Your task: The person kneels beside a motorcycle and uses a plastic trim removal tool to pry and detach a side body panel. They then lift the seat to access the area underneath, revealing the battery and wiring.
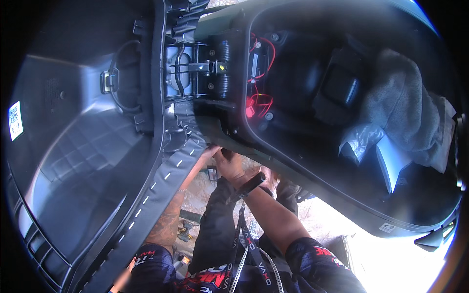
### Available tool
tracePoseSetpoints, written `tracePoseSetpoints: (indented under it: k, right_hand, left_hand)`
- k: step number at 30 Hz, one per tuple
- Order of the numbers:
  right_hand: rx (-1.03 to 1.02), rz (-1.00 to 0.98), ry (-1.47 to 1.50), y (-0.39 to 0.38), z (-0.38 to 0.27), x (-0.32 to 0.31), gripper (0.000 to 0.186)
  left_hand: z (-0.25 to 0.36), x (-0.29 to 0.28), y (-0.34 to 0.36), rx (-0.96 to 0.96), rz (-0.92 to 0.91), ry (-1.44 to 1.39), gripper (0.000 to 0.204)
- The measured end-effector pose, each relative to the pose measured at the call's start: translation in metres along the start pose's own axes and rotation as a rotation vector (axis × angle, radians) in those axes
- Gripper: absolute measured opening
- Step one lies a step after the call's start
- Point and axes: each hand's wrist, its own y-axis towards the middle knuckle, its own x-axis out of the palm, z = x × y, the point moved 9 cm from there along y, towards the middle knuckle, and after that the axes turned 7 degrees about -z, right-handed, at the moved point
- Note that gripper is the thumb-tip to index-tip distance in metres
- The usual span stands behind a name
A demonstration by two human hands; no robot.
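Note:
Both my hands meet at the lower edge of a motor scooter's body, just below the seat hinge. My left hand reaches up beside the stitched seat cover; its fingertips are hidden. Close against it is my right hand, with its fingers curled in under the body panel. Whatever lies between the fingers is too dark and small to make out. A dark watch is on my right wrist. The seat is tipped up on the left, showing its black underside.
On the right, the black storage box holds a grey cloth, a clear plastic bag and white paper. Red wires run along its hinge-side wall. A lanyard hangs before me. Below lies a yellow-and-black tool.

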Motion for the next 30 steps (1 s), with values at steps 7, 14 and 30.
tracePoseSetpoints:
  k: [7,14,30]
  right_hand:
    - [-0.01,0.021,0.019,0.0,-0.005,0.004,0.021]
    - [0.254,-0.05,0.093,-0.01,0.017,-0.005,0.026]
    - [0.085,-0.165,-0.045,-0.002,-0.019,-0.01,0.022]
  left_hand:
    - [-0.006,0.002,-0.005,-0.038,-0.027,0.062,0.057]
    - [-0.006,0.001,-0.003,0.003,0.045,-0.105,0.055]
    - [-0.001,0.017,-0.009,0.049,-0.014,0.228,0.048]
